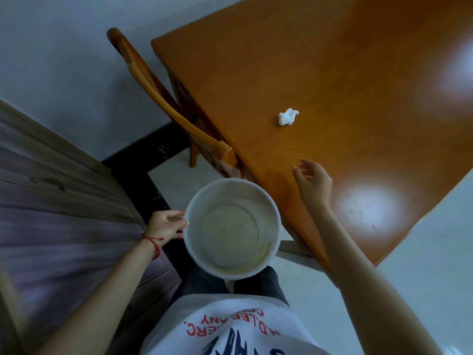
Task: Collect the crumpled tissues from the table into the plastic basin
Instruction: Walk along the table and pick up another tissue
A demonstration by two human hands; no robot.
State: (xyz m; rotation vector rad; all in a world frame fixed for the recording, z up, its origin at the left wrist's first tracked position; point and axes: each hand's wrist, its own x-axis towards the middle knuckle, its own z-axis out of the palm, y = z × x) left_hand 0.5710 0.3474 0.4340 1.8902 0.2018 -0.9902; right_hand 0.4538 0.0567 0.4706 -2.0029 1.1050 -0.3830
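Head view: looking down on a person standing at the near corner of an orange wooden worktop (332, 73), a wooden chair (163, 98) tucked against its edge at 10 o'clock.
Plastic basin: white, round (231, 228), held off the worktop just beside its near edge, above the person's legs. The inside shows stains and specks but no tissue that I can make out.
Left hand: at 9 o'clock on the basin (166, 224), fingers closed over the rim, carrying it. A red cord sits on that wrist.
Right hand: over the near part of the worktop (313, 181), fingers loosely spread and slightly curled, holding nothing.
Crumpled tissue: one small white wad (288, 117) lying on the bare worktop at 12 o'clock from the right hand, near it but clearly apart, untouched.
Other tissues: none visible on the part of the worktop in frame; the far side runs out of view, so I cannot tell whether more lie there.
Progress: judged early. Nothing appears collected, and at least this one tissue is left.
Remaining work: judged to be picking up the wad with the free hand and dropping it into the basin.
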